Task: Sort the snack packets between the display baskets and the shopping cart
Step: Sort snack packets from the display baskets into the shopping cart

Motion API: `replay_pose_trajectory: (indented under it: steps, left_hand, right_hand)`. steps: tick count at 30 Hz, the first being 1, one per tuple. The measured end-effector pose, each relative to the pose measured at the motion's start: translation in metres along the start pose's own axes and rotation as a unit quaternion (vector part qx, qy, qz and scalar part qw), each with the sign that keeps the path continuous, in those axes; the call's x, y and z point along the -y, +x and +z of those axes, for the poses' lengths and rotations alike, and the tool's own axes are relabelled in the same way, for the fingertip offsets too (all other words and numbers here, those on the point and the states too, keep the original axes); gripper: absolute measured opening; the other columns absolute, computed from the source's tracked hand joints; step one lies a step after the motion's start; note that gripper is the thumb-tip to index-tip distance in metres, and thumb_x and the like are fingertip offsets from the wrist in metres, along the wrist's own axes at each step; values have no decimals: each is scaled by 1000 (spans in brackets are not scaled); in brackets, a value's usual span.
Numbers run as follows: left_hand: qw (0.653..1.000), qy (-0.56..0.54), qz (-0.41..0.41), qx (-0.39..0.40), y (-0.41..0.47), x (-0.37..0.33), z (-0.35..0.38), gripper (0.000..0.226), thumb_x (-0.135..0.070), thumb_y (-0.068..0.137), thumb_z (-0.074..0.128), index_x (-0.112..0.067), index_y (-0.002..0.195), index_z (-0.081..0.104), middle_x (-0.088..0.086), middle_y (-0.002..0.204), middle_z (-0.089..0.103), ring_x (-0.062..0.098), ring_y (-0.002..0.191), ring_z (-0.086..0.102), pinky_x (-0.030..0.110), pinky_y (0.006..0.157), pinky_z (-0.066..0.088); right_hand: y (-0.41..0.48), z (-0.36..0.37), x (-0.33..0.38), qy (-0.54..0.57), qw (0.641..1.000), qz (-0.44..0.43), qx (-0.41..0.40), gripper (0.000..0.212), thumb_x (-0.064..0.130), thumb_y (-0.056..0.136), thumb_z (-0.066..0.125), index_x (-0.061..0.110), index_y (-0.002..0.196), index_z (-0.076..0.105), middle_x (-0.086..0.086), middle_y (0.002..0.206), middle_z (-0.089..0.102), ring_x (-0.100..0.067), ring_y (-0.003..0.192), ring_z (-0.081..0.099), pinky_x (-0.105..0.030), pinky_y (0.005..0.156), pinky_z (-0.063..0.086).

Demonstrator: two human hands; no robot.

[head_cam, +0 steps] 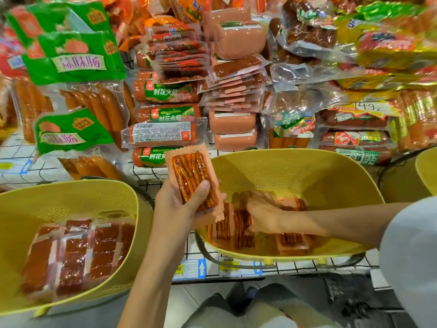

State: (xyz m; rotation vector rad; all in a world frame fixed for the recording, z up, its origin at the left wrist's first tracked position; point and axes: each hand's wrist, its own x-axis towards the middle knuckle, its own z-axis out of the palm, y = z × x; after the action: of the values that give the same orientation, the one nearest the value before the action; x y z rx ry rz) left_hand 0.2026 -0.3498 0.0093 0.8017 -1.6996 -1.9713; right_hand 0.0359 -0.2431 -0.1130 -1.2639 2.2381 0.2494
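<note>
The left yellow basket point(71, 197) holds flat dark-red packets point(75, 252) lying side by side in rows, a kind kept apart from the strip snacks, which suggests each basket takes one sort.

Just right of its rim, the left hand point(175, 204) grasps a strip-snack packet point(192, 178) by its lower half, thumb across the front, and holds it upright by the near-left rim of the middle basket point(295, 176). Held that way, the clear window faces the person, probably so the kind can be checked before it is placed. The packet is pale peach with a crimped top edge, and the window shows glossy orange-brown strips with dark streaks.

More strip packets point(241, 228) of the same look lie loosely heaped in the middle basket. The right hand point(262, 215) reaches down among them, touching the heap; blur hides whether it grips one.

A third yellow basket point(425, 171) shows at the right edge. No shopping cart is in view.
</note>
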Motion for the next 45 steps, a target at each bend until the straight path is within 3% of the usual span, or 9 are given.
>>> replay_pose_trajectory:
  steps: [12,14,17,22,29,33,36,39,45]
  left_hand:
    - [1000,16,0,3,-3,1,-6,29,-20,88,61,-16,117,60,2,100,75,24,87,73,35,73,60]
    - [1000,15,-3,5,-4,2,-8,28,-20,88,62,-17,116,60,3,101,74,25,88,73,37,73,60]
    - [1000,18,1,9,-4,2,-10,26,-20,89,61,-16,115,59,5,102,74,26,87,73,35,72,60]
    - [999,29,2,45,0,-2,-14,22,-23,89,58,-19,111,58,5,101,73,25,91,72,37,71,61]
    - [990,80,-19,111,-1,-6,-2,38,-42,78,64,-18,107,62,2,98,74,18,89,72,39,77,58]
    - [998,53,-25,14,-1,-4,-25,37,-31,78,66,-15,112,62,6,100,74,25,90,72,49,82,56]
    - [999,38,-24,-7,-4,-4,-38,36,-27,83,64,-15,117,60,8,100,74,26,89,72,45,76,56]
    - [999,40,-31,-14,-6,-2,-42,38,-27,83,64,-12,118,60,8,100,74,25,88,73,44,77,55]
    - [998,38,-42,-25,-10,1,-46,44,-29,78,66,-12,118,61,9,102,73,26,92,72,48,86,54]
  right_hand:
    - [-8,-8,2,141,989,26,24,81,52,71,75,11,132,40,-11,144,35,-30,134,29,-41,108,27]
    - [-13,-18,0,262,964,16,49,83,37,78,74,11,143,29,-10,150,34,-29,137,34,-31,106,35]
    - [-32,-50,-7,335,940,-63,16,26,15,84,69,23,101,52,-12,126,56,-31,113,59,-21,76,52]
    - [-87,-136,-26,536,821,-196,22,39,6,77,69,16,111,51,-12,104,70,-30,98,68,-39,80,57]
    - [-77,-138,30,534,794,-188,-223,26,10,75,77,20,94,62,2,82,71,-8,74,69,-20,66,57]
    - [-42,-88,18,401,896,-101,-162,13,28,91,60,16,94,60,3,83,64,-12,75,63,-18,63,51]
    - [-13,-37,15,162,983,-83,4,58,42,88,62,5,131,46,-10,133,50,-27,125,47,-34,100,42]
    - [6,-6,25,76,993,-70,54,106,56,71,73,14,150,15,-10,152,12,-32,141,11,-44,118,15]
    - [21,3,27,101,994,-34,-21,114,56,51,85,12,137,25,-3,132,32,-24,125,29,-38,106,24]
